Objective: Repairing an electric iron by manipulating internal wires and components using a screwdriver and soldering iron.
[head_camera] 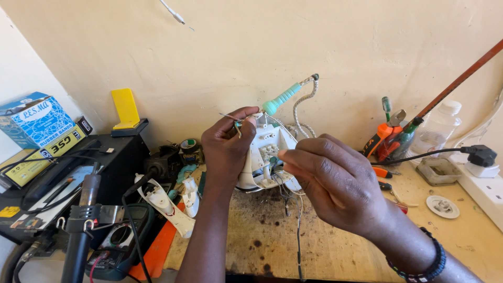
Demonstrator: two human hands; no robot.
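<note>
Gripping the opened white iron (264, 157) above the wooden bench (325, 236), the left hand (226, 149) steadies it while the right hand (330, 181) pinches thin wires (285, 181) inside. Behind, a cup (390, 144) holds pliers and screwdrivers; a blue box (34, 119) sits left, contents hidden.

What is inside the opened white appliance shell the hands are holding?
Inside the white shell, held by the left hand, a pale terminal block and thin wires trailing out below are visible. The right hand covers the shell's lower right side, so whatever lies there cannot be seen.
</note>
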